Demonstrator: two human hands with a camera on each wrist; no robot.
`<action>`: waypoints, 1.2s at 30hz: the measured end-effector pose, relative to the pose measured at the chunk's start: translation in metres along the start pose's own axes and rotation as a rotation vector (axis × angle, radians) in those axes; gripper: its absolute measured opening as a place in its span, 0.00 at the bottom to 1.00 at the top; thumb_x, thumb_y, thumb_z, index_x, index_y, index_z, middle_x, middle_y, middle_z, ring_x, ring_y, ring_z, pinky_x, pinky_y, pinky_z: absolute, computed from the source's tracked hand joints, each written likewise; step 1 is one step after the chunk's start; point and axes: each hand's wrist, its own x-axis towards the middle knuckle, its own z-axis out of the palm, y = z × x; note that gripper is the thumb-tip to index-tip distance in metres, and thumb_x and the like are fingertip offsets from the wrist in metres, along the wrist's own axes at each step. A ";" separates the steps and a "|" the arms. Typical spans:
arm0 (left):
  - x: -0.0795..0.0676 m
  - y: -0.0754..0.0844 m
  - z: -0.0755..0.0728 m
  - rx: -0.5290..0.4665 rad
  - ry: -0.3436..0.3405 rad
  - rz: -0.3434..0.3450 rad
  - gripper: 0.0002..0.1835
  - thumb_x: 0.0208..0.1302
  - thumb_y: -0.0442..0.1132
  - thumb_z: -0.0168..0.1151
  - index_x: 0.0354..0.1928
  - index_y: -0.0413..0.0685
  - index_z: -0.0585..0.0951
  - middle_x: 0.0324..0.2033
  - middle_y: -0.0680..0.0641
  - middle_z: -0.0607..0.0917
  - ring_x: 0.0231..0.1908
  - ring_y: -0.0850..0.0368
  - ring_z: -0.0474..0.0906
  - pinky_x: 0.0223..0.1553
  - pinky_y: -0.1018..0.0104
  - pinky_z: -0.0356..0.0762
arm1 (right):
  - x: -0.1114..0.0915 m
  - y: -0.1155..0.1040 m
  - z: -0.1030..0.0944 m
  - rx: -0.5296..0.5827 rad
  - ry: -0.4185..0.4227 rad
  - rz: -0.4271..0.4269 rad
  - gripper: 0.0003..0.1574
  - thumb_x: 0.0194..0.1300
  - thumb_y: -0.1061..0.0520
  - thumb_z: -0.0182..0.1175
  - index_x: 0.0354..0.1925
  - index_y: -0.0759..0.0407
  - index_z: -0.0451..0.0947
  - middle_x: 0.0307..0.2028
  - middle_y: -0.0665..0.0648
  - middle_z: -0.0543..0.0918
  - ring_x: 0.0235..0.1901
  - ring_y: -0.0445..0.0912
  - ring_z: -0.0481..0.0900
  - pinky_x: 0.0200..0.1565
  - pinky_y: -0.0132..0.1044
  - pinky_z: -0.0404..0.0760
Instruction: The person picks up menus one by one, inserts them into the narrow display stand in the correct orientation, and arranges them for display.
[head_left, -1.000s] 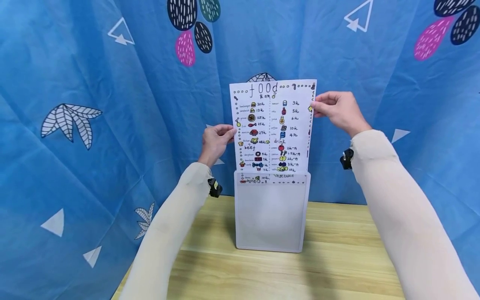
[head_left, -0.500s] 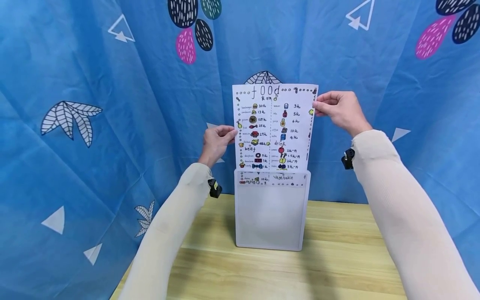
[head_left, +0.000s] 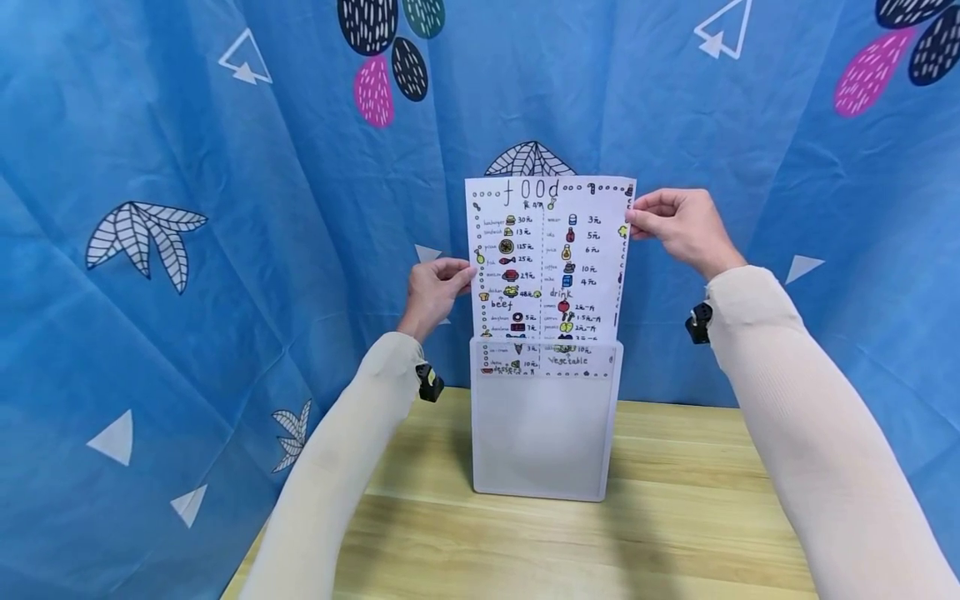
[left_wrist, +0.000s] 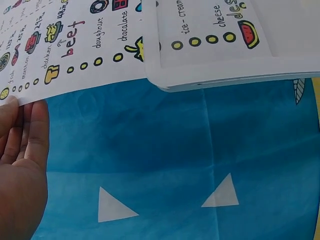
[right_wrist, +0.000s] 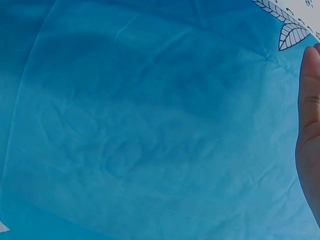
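Note:
A hand-drawn paper menu (head_left: 551, 258) headed "food" stands upright in the head view, with small coloured food pictures and prices. Its lower strip sits inside a translucent white sleeve (head_left: 538, 442) that stands on the table, and shows through the sleeve's front. My left hand (head_left: 437, 293) pinches the menu's left edge about halfway up. Higher on the right edge, near the top corner, my right hand (head_left: 686, 227) pinches the paper between thumb and fingers. In the left wrist view the sleeve's corner (left_wrist: 165, 82) overlaps the sheet. Only a sliver of paper (right_wrist: 306, 12) shows in the right wrist view.
The sleeve stands on a light wood-grain table (head_left: 690, 492). Behind and to the left hangs a blue curtain (head_left: 315, 208) printed with leaves, triangles and drop shapes. A small black device (head_left: 429, 383) is strapped at each wrist.
The menu has straightened from a slight tilt and slid down, so a bit more of its lower part is inside the sleeve. Both hands have moved slightly down with it, keeping their pinch.

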 end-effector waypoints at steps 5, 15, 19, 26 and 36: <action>-0.001 -0.003 0.000 -0.001 -0.004 -0.009 0.11 0.66 0.38 0.67 0.47 0.40 0.87 0.42 0.42 0.86 0.42 0.51 0.86 0.47 0.64 0.84 | -0.002 0.004 0.001 0.002 -0.001 -0.001 0.21 0.66 0.51 0.67 0.48 0.67 0.81 0.31 0.45 0.87 0.31 0.38 0.86 0.44 0.24 0.82; -0.007 -0.012 -0.001 0.024 -0.019 -0.025 0.12 0.66 0.40 0.68 0.47 0.42 0.87 0.41 0.44 0.87 0.41 0.52 0.86 0.50 0.61 0.83 | -0.007 0.013 0.005 -0.056 -0.010 -0.004 0.23 0.67 0.48 0.66 0.49 0.66 0.81 0.34 0.47 0.88 0.34 0.39 0.87 0.58 0.43 0.79; -0.009 -0.014 -0.001 0.016 -0.021 -0.028 0.11 0.66 0.39 0.68 0.46 0.41 0.87 0.40 0.44 0.87 0.41 0.52 0.87 0.50 0.61 0.83 | -0.008 0.015 0.006 -0.054 -0.005 -0.024 0.22 0.67 0.50 0.66 0.48 0.67 0.82 0.33 0.47 0.88 0.34 0.41 0.87 0.50 0.31 0.81; -0.009 -0.016 0.000 0.000 -0.024 -0.014 0.11 0.66 0.38 0.68 0.46 0.39 0.87 0.40 0.43 0.87 0.40 0.51 0.87 0.48 0.62 0.84 | -0.008 0.016 0.008 -0.047 -0.004 -0.036 0.21 0.68 0.52 0.65 0.49 0.69 0.81 0.33 0.46 0.88 0.30 0.36 0.86 0.43 0.24 0.80; -0.009 -0.017 0.001 -0.003 -0.013 0.003 0.12 0.66 0.37 0.67 0.47 0.39 0.86 0.40 0.42 0.86 0.41 0.51 0.86 0.48 0.63 0.84 | -0.010 0.021 0.010 -0.029 -0.005 -0.051 0.22 0.68 0.52 0.66 0.49 0.70 0.81 0.34 0.47 0.88 0.31 0.38 0.86 0.40 0.22 0.80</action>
